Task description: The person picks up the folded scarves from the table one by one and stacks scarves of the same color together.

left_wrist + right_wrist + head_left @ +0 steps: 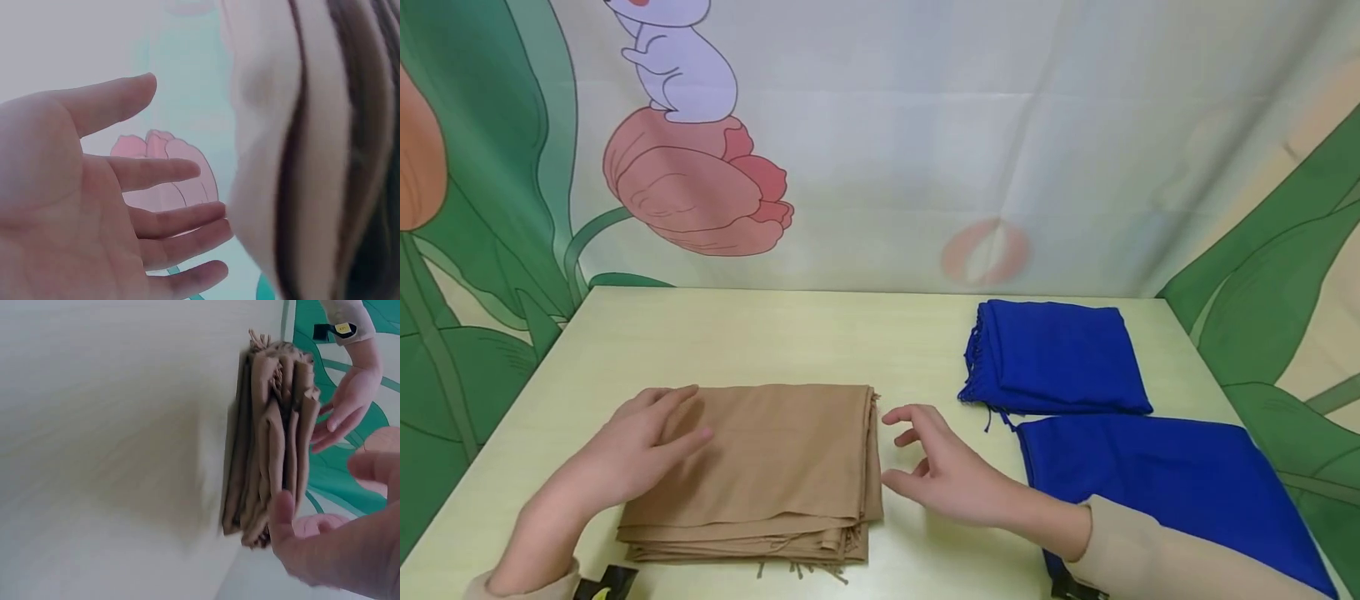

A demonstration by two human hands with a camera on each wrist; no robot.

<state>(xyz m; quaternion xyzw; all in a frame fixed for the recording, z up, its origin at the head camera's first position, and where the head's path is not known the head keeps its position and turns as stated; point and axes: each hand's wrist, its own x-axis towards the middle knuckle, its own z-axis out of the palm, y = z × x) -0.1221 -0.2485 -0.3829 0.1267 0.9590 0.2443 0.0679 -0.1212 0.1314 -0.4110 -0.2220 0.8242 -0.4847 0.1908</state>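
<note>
A folded brown shawl [782,450] with fringed ends lies in several layers on the pale table, toward the front. My left hand [636,450] hovers over its left edge, thumb and fingers spread and relaxed. In the left wrist view, that palm and its extended fingers [178,169] show beside the shawl's layered edge [312,156]. Just off the shawl's right side is my right hand [943,471], fingers loosely bent and holding nothing. The right wrist view shows the stacked folds [275,444] side-on, with the right thumb [282,519] overlapping their lower end.
Two folded blue cloths lie on the right of the table [775,333]: a fringed one [1060,354] at the back and another [1135,475] in front, partly under my right sleeve [1165,550]. A printed curtain [865,150] hangs behind the table.
</note>
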